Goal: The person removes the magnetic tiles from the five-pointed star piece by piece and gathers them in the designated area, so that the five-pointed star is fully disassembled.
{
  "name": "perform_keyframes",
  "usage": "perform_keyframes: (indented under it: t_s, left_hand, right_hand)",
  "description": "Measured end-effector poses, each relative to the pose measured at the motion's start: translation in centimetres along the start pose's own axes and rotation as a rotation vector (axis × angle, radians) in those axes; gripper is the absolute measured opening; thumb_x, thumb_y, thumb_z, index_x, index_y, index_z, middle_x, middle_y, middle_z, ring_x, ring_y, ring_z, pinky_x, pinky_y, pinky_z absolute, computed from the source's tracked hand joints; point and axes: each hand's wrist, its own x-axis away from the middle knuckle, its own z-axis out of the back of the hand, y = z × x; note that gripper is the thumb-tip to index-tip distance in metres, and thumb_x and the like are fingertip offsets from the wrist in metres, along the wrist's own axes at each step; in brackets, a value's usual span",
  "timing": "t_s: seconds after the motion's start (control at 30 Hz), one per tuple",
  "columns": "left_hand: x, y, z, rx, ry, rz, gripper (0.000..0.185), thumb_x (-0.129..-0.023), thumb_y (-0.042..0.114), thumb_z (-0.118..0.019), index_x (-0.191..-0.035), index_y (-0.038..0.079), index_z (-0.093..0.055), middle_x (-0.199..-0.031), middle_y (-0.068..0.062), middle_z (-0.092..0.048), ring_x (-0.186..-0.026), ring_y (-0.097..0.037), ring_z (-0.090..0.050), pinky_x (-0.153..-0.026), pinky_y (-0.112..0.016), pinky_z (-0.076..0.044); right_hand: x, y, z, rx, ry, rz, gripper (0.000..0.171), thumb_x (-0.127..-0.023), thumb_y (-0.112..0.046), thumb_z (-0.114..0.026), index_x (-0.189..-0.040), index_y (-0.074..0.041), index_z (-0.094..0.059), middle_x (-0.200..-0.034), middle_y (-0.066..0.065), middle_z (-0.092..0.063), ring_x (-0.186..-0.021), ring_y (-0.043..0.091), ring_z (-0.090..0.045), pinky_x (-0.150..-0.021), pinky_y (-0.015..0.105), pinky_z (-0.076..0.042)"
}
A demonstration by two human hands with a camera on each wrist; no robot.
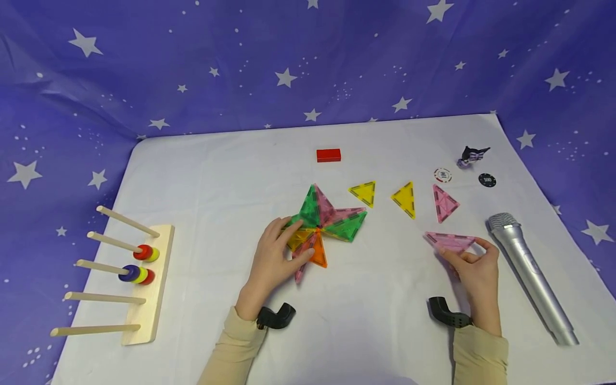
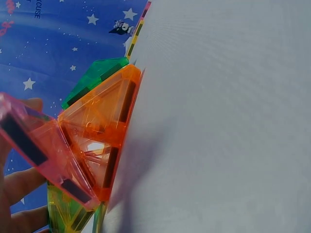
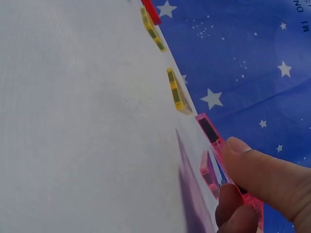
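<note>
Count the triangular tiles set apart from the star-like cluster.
4: one yellow tile near the cluster, another yellow tile farther right, a pink tile right of that, another pink tile in the right hand. Others may be hidden.

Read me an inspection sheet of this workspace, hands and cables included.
Surface: white covered table.
Job's things: star-like build of translucent multicoloured plastic triangles; two loose yellow translucent triangles; one loose pink triangle.
Clutter: red rectangular block; wooden peg rack with coloured rings; silver microphone; red-and-white round chip; black round chip; small dark figurine.
Left hand: touches the star-like build.
Right hand: pinches another translucent pink triangle.
Cables: nothing seen.
Surroundings: blue-purple backdrop with white stars.
</note>
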Motion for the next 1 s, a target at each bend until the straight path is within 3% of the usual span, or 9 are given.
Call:
perform_keyframes:
  t_s: [0.2,0.43,0.67,0.83,1.0]
  left_hand:
    - [0.1,-0.1,0.1,0.011,-0.012,0.007,0.063,-0.078,0.05,-0.063,-0.131,0.018,-0.05,-0.135,-0.009,-0.041,-0.128,-0.027,-0.028,-0.103,-0.046,-0.022]
    - [0.1,-0.3,0.0,0.029,-0.006,-0.004,0.063,-0.078,0.048,-0.064,-0.131,0.018,-0.05,-0.135,-0.009,-0.041,-0.128,-0.026,-0.027,-0.103,-0.047,-0.021]
    - [0.0,-0.4,0.0,0.039,0.004,-0.023,0.061,-0.079,0.047,-0.064,-0.131,0.017,-0.05,-0.134,-0.01,-0.042,-0.127,-0.028,-0.029,-0.103,-0.046,-0.021]
    - [0.0,-0.4,0.1,0.04,0.003,-0.024,0.061,-0.08,0.046,-0.064,-0.131,0.017,-0.05,-0.134,-0.011,-0.042,-0.127,-0.027,-0.029,-0.102,-0.046,-0.021]
    - [0.0,-0.3,0.1,0.042,0.005,-0.03,0.06,-0.079,0.045,-0.064,-0.131,0.016,-0.051,-0.133,-0.011,-0.042,-0.126,-0.027,-0.03,-0.102,-0.046,-0.022]
  right_hand:
    - [-0.2,0.0,0.0,0.06,0.0,-0.027,0.095,-0.076,-0.038,-0.071,-0.14,-0.005,-0.009,-0.06,-0.008,-0.054,-0.049,0.006,-0.049,-0.044,0.021,-0.041]
    - [-0.4,0.4,0.0,0.017,-0.037,-0.009,0.094,-0.081,-0.033,-0.066,-0.143,-0.005,0.0,-0.053,-0.009,-0.056,-0.04,0.007,-0.048,-0.038,0.022,-0.04]
    - [0.3,-0.4,-0.3,0.104,-0.023,0.032,0.09,-0.085,-0.037,-0.061,-0.144,-0.007,-0.001,-0.053,-0.005,-0.055,-0.039,0.009,-0.049,-0.038,0.024,-0.042]
    - [1.1,-1.9,-1.7,0.019,-0.066,0.193,0.076,-0.087,-0.027,-0.06,-0.141,-0.004,-0.012,-0.056,-0.004,-0.057,-0.039,0.009,-0.05,-0.037,0.024,-0.043]
    - [3.6,-4.2,-5.8,-0.055,-0.307,0.444,0.068,-0.088,-0.018,-0.06,-0.138,-0.001,-0.018,-0.07,0.011,-0.063,-0.045,0.016,-0.053,-0.04,0.03,-0.045]
